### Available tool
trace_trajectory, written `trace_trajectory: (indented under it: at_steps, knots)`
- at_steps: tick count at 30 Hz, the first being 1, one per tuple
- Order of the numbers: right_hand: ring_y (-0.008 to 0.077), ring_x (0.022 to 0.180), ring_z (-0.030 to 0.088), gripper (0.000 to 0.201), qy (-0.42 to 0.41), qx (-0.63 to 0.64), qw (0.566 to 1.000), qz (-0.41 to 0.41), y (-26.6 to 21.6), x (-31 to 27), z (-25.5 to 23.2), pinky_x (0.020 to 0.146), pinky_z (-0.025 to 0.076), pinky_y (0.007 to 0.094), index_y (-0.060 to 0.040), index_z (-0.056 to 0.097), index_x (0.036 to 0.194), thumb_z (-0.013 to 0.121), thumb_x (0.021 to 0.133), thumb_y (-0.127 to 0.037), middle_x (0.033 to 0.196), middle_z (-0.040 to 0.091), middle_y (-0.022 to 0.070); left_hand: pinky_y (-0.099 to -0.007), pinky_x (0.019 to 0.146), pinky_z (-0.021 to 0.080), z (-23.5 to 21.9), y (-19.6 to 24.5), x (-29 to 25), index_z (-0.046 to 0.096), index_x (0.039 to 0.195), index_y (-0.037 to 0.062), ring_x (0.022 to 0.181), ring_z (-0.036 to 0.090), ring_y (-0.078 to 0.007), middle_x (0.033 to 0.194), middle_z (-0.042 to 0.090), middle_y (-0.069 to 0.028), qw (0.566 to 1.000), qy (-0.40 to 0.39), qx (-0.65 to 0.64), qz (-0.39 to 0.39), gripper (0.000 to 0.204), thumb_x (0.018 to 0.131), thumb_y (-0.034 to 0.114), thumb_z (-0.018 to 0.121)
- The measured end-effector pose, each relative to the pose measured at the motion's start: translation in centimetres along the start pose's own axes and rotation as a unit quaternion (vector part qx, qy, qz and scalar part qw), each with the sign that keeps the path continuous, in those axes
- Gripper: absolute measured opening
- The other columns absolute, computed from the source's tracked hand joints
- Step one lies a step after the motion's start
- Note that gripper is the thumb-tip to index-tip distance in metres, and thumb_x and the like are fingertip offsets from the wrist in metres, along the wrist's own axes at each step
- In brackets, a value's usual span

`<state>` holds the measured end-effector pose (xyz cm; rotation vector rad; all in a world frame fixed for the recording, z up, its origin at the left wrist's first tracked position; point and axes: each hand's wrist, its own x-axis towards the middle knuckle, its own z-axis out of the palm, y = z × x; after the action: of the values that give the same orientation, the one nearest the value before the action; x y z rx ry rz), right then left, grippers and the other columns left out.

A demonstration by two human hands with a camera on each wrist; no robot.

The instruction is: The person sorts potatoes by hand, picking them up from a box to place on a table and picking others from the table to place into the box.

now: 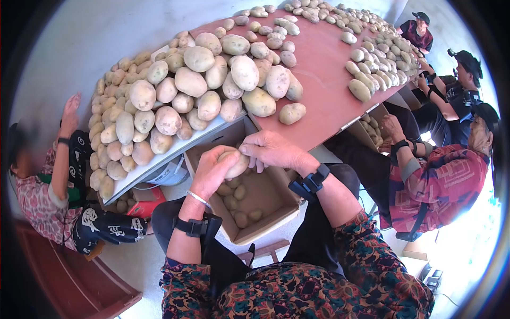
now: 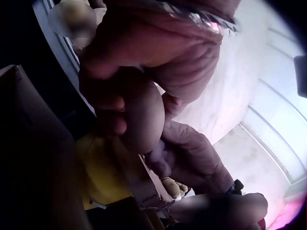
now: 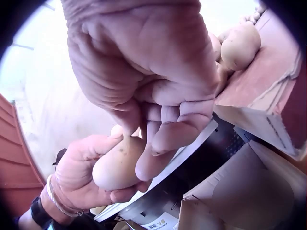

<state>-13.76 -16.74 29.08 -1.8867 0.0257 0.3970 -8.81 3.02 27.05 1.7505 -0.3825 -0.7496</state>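
Over a cardboard box, the left hand (image 1: 209,174) holds a pale potato (image 1: 237,165), fingers curled round it. At the potato's other end is the right hand (image 1: 273,151), thumb and fingers bent against it. The left wrist view has the potato (image 2: 146,117) between the left hand (image 2: 153,57) above and the right hand (image 2: 196,155) below. In the right wrist view, small dark spots mark the potato (image 3: 117,165); it lies in the left hand (image 3: 76,165), and the thumb and fingertips of the right hand (image 3: 144,62) touch it.
The cardboard box (image 1: 281,210) between the knees contains several potatoes (image 1: 240,218). A large potato heap (image 1: 190,81) covers the near left of the red table (image 1: 324,69); more potatoes (image 1: 382,66) lie along its far side. People sit at left and right.
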Motion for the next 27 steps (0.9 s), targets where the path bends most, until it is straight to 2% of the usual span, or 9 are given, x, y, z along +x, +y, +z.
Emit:
trace_trajectory:
  at_steps: [3,4,8,12,17,21,23,24,27]
  knots:
    - [0.0112,0.055,0.061,0.024,0.013,-0.017,1.000,0.005,0.0,0.1,0.1,0.055,0.050,0.0252,-0.0009,0.066,0.096,0.053,0.098,-0.021,0.069,0.066,0.0054,-0.0350,0.073,0.053,0.1,-3.0,0.9,0.068,0.104,0.0015,0.077,0.067,-0.0255,0.082,0.068,-0.0148,0.974,0.039,0.174,0.141,0.038,0.084,0.034,0.063]
    - [0.0102,0.055,0.060,0.023,0.035,0.009,0.999,-0.004,-0.1,0.1,0.0,0.053,0.049,0.0243,-0.0008,0.066,0.095,0.054,0.098,-0.020,0.069,0.065,0.0054,-0.0423,0.082,0.051,0.4,-2.0,0.5,0.069,0.102,0.0024,0.088,0.066,-0.0359,0.091,0.068,-0.0198,0.970,0.040,0.221,0.093,0.036,0.081,0.031,0.062]
    - [0.0088,0.050,0.055,0.019,0.151,0.089,0.983,-0.057,0.0,0.6,-0.2,0.048,0.046,0.0246,0.0001,0.065,0.092,0.056,0.095,-0.016,0.067,0.064,0.0062,-0.0455,0.090,0.048,1.2,-1.8,-0.1,0.071,0.104,0.0050,0.100,0.062,-0.0376,0.103,0.067,-0.0191,0.913,-0.029,0.401,0.063,0.030,0.081,0.022,0.062]
    - [0.0049,0.051,0.050,0.016,0.266,0.206,0.937,-0.098,-0.1,1.2,-0.9,0.047,0.043,0.0216,-0.0002,0.065,0.092,0.057,0.095,-0.014,0.067,0.062,0.0026,-0.0453,0.089,0.049,1.0,-2.3,0.6,0.070,0.105,0.0046,0.098,0.063,-0.0374,0.102,0.067,-0.0192,0.913,-0.031,0.403,0.046,0.030,0.080,0.019,0.064]
    - [0.0040,0.054,0.050,0.015,0.419,0.188,0.871,-0.175,0.4,1.6,-3.0,0.050,0.043,0.0215,0.0005,0.065,0.100,0.058,0.094,-0.011,0.070,0.063,0.0023,-0.0445,0.083,0.050,0.2,-2.1,0.5,0.069,0.102,0.0002,0.091,0.065,-0.0370,0.096,0.068,-0.0191,0.915,0.061,0.386,0.103,0.029,0.079,0.016,0.063]
    - [0.0190,0.068,0.062,0.026,0.508,0.051,0.840,-0.184,1.7,3.9,-4.0,0.064,0.052,0.0336,-0.0012,0.062,0.108,0.067,0.085,-0.012,0.085,0.067,0.0104,-0.0441,0.082,0.050,-0.3,-2.0,0.6,0.068,0.102,-0.0006,0.090,0.065,-0.0363,0.094,0.069,-0.0184,0.913,0.081,0.383,0.113,0.030,0.079,0.017,0.063]
    - [0.0287,0.085,0.064,0.040,0.493,-0.162,0.844,-0.138,-0.6,4.5,-3.4,0.076,0.052,0.0418,-0.0038,0.058,0.115,0.071,0.080,-0.018,0.097,0.064,0.0141,-0.0431,0.081,0.051,-0.3,-1.6,0.8,0.068,0.103,-0.0002,0.087,0.066,-0.0356,0.090,0.070,-0.0170,0.924,0.094,0.355,0.108,0.030,0.079,0.017,0.064]
    - [0.0327,0.101,0.058,0.055,0.489,-0.231,0.830,-0.132,-1.2,5.3,-3.1,0.083,0.049,0.0463,-0.0064,0.052,0.122,0.075,0.075,-0.023,0.109,0.057,0.0150,-0.0431,0.081,0.051,-0.3,-1.3,0.9,0.068,0.103,-0.0002,0.087,0.066,-0.0356,0.090,0.070,-0.0170,0.924,0.097,0.354,0.108,0.030,0.079,0.017,0.064]
    - [0.0339,0.113,0.051,0.061,0.469,-0.411,0.769,-0.141,-2.9,7.3,-2.7,0.086,0.048,0.0463,-0.0090,0.049,0.127,0.076,0.074,-0.023,0.118,0.052,0.0157,-0.0419,0.079,0.052,-0.2,-0.9,1.1,0.068,0.104,0.0000,0.085,0.067,-0.0341,0.086,0.070,-0.0160,0.931,0.106,0.333,0.105,0.030,0.080,0.017,0.065]
